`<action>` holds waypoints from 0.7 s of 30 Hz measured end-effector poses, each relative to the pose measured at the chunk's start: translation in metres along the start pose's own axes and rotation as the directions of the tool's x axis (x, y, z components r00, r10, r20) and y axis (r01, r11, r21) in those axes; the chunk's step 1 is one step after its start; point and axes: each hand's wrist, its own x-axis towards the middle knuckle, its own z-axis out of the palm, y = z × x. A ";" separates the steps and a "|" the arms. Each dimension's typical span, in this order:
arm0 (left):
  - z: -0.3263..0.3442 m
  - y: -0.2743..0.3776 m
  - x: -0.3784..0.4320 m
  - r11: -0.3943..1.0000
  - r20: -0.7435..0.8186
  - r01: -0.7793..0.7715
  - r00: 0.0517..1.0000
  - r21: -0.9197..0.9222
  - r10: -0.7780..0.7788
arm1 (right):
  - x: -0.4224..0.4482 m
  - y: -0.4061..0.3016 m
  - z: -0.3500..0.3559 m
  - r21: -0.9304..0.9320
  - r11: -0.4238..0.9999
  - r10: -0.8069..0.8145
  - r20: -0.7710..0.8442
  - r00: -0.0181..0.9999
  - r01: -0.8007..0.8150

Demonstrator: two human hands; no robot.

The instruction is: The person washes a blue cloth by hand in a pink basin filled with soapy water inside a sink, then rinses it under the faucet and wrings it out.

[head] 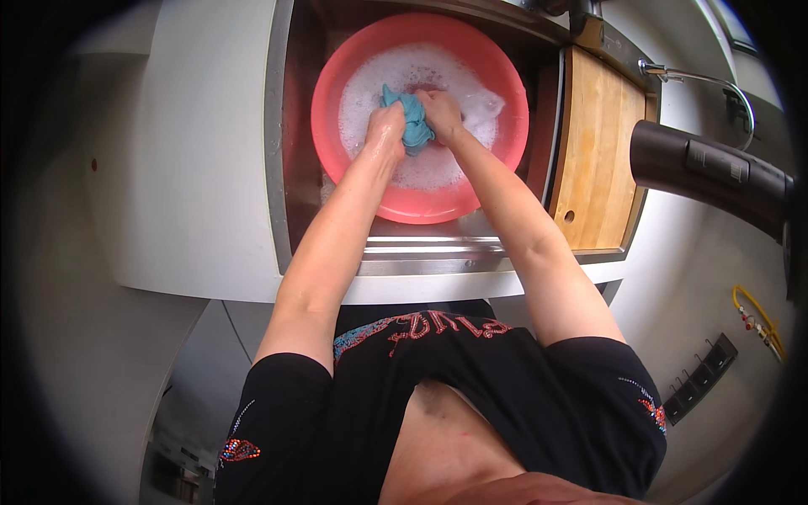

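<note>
A wet, bunched turquoise cloth (413,121) is held between my two hands over a pink plastic basin (326,136). My left hand (386,129) grips the cloth's left side, and a pointed fold sticks up past its fingers. On the other side, my right hand (443,115) is closed at the cloth's right edge, its fingertips partly hidden. Soapy water (429,173) with white foam fills the lower part of the basin. A thicker clump of suds (483,104) floats to the right of my right hand. Wet skin glistens on my left wrist.
The basin sits in a stainless steel sink (303,208) set into a white countertop (208,158). A wooden board (596,151) covers the sink's right side. Beyond it are a thin curved metal spout (726,85) and a dark cylindrical appliance (707,164). A faucet base (587,28) stands behind.
</note>
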 end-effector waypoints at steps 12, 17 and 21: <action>-0.026 0.018 -0.021 0.976 -0.152 -0.023 0.987 0.216 0.056 | -0.031 -0.011 -0.045 -0.328 0.844 -0.381 0.189 0.905 0.424; -0.024 0.027 -0.026 0.823 0.412 0.410 0.879 -0.393 -0.241 | -0.118 -0.089 -0.005 0.013 0.860 -0.510 0.071 0.857 0.511; -0.007 0.018 -0.027 0.787 0.377 0.472 0.866 -0.398 -0.329 | -0.095 -0.089 0.013 -0.222 0.841 -0.504 0.017 0.864 0.494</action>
